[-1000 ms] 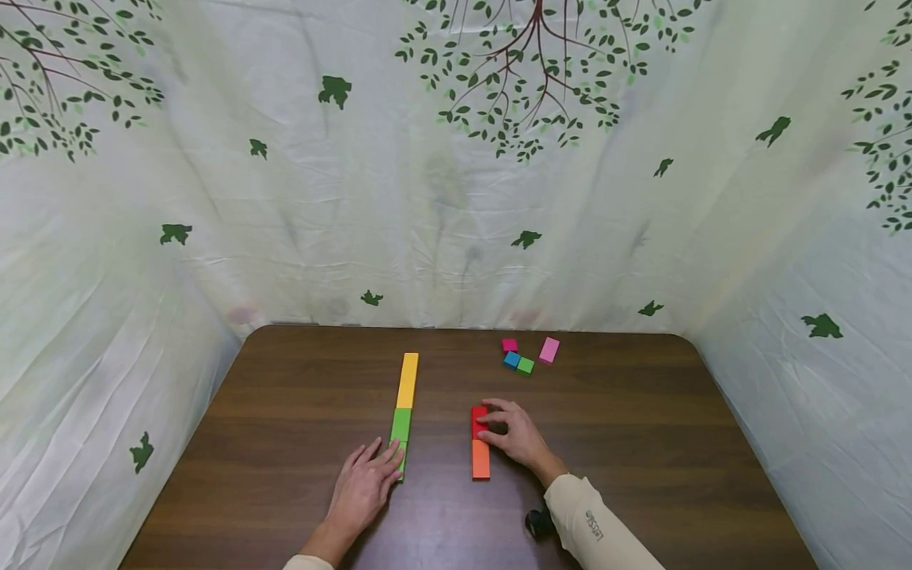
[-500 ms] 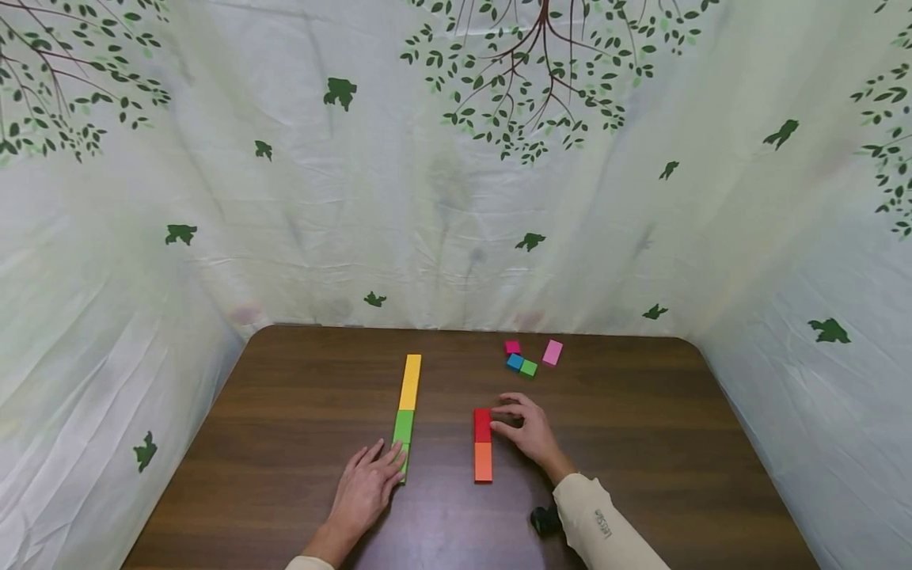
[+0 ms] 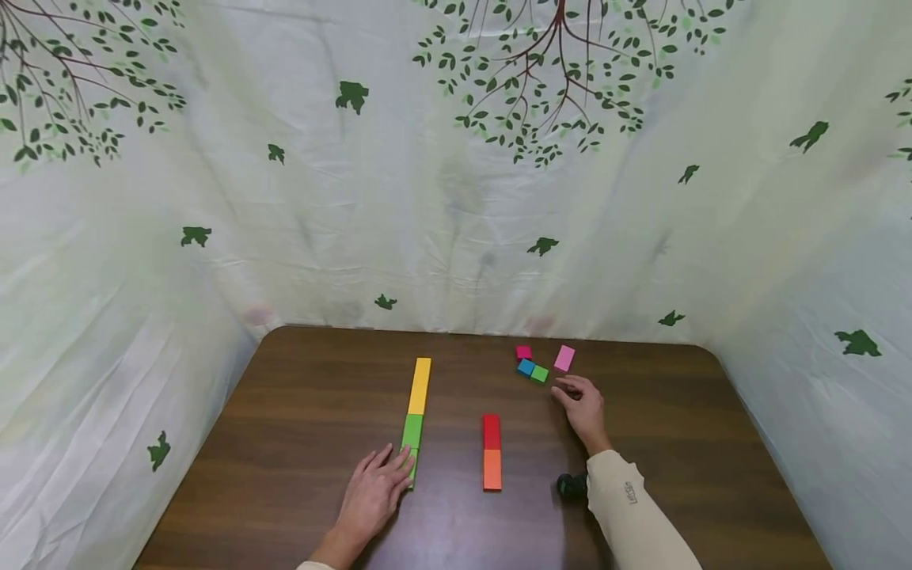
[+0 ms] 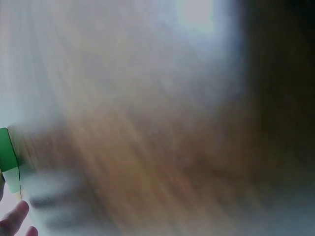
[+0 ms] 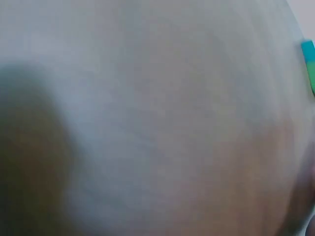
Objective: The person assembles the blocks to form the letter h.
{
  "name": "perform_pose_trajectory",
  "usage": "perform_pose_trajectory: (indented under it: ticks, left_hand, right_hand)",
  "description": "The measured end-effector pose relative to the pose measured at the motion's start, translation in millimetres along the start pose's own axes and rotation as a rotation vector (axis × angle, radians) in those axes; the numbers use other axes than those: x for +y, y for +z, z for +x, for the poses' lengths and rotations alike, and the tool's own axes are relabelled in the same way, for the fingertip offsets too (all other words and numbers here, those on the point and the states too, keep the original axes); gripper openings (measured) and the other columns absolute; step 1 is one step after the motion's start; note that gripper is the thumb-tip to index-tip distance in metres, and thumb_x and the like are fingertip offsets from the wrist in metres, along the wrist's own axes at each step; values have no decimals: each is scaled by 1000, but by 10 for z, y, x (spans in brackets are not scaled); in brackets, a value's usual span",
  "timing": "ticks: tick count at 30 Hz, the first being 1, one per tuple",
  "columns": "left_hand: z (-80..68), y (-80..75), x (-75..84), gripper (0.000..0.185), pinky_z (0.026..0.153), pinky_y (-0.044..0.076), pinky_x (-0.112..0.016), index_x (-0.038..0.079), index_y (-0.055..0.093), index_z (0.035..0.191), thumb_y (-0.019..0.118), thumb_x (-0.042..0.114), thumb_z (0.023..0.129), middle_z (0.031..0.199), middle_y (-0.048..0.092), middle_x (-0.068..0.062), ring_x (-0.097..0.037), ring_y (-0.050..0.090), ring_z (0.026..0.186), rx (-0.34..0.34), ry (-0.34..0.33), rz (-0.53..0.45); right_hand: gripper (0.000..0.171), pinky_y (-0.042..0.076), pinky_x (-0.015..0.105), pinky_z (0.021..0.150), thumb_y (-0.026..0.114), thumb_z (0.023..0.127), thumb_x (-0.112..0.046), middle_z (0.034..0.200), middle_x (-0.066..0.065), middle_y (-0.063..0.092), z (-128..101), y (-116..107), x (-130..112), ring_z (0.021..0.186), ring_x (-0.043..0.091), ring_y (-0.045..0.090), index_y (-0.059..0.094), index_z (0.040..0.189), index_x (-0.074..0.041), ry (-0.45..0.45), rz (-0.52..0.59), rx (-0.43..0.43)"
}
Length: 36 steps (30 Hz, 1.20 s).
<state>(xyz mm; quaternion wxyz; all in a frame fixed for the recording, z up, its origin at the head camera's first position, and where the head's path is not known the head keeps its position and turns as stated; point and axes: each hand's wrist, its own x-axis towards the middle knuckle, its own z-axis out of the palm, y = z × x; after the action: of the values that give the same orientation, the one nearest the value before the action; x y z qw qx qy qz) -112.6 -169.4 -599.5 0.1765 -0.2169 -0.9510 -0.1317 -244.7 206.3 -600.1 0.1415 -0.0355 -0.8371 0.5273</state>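
Note:
My left hand (image 3: 374, 491) lies with extended fingers over the nearer green block (image 3: 412, 473), partly covering it. Beyond that block, in one line, come another green block (image 3: 412, 431) and a long yellow block (image 3: 420, 386). In the left wrist view a green block (image 4: 7, 152) and fingertips (image 4: 17, 216) show at the left edge. Holding nothing, my right hand (image 3: 586, 412) is just short of a pink block (image 3: 564, 359), thumb and fingers loosely bent. To its left sit a small green block (image 3: 539, 374), a blue block (image 3: 526, 367) and a magenta block (image 3: 523, 352).
A red block (image 3: 492, 432) and an orange block (image 3: 492, 470) stand end to end mid-table. The brown table (image 3: 321, 404) ends at a pale curtain (image 3: 456, 198) printed with leaves. A black device (image 3: 571, 486) sits at the right wrist.
My right hand has let go of the red block and moved away and to the right, toward the loose blocks. The left hand stays on the green block; the view has shifted slightly.

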Motion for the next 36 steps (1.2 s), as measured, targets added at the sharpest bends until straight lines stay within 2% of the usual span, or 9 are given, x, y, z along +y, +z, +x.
perform_pose_trajectory:
  ticks: [5, 8, 11, 16, 20, 24, 30, 36]
  left_hand:
    - [-24, 17, 16, 32, 92, 46, -52, 11, 75, 107, 78, 20, 77, 119, 68, -3, -34, 62, 111, 23, 10, 0]
    - [-31, 25, 15, 33, 92, 46, -51, 12, 75, 108, 78, 21, 77, 119, 68, -3, -33, 62, 111, 26, 15, 12]
    - [-26, 27, 11, 33, 92, 46, -51, 13, 75, 108, 78, 22, 77, 119, 68, -2, -33, 62, 111, 22, 17, 16]
    - [-16, 19, 8, 34, 93, 46, -51, 13, 75, 109, 78, 22, 76, 120, 68, -2, -33, 62, 112, 16, 13, 13]
    - [-19, 19, 9, 34, 93, 46, -51, 13, 75, 109, 78, 22, 76, 120, 68, -2, -33, 62, 112, 15, 23, 18]
    - [-21, 18, 11, 34, 92, 47, -51, 13, 75, 108, 78, 22, 76, 119, 68, -3, -33, 62, 111, 30, 26, 14]
    - [-21, 40, 17, 34, 93, 46, -51, 13, 75, 109, 77, 22, 77, 120, 68, -2, -33, 62, 112, 22, 12, 12]
    - [-7, 32, -2, 34, 93, 46, -51, 13, 75, 109, 79, 21, 76, 119, 68, -3, -33, 62, 112, 15, -3, 12]
  right_hand:
    - [29, 44, 47, 91, 72, 87, -12, 118, 22, 60, 182, -106, 38, 105, 34, 54, 68, 112, 3, 73, -25, 42]
    - [31, 42, 51, 94, 71, 88, -10, 123, 24, 57, 289, -142, 37, 108, 37, 52, 67, 115, 4, 88, -34, 47]
    - [34, 37, 55, 101, 69, 89, -9, 131, 25, 51, 389, -161, 20, 118, 42, 48, 64, 119, 7, 66, -82, -11]
    - [39, 23, 57, 112, 64, 93, -12, 146, 25, 39, 512, -170, -22, 135, 45, 32, 59, 125, 8, 17, -217, -163]
    - [38, 22, 58, 112, 62, 95, -16, 149, 23, 36, 540, -178, -29, 136, 46, 31, 60, 127, 4, 13, -310, -227]
    - [37, 25, 62, 108, 64, 94, -21, 147, 22, 40, 530, -165, 4, 132, 47, 36, 63, 123, 1, -6, -374, -227]
    - [35, 34, 56, 106, 73, 87, -21, 138, 22, 51, 498, -170, 52, 126, 45, 45, 69, 112, 3, -18, -342, -151]
    - [34, 36, 55, 104, 74, 86, -19, 138, 23, 51, 454, -168, 55, 125, 44, 46, 70, 111, 4, -22, -335, -191]
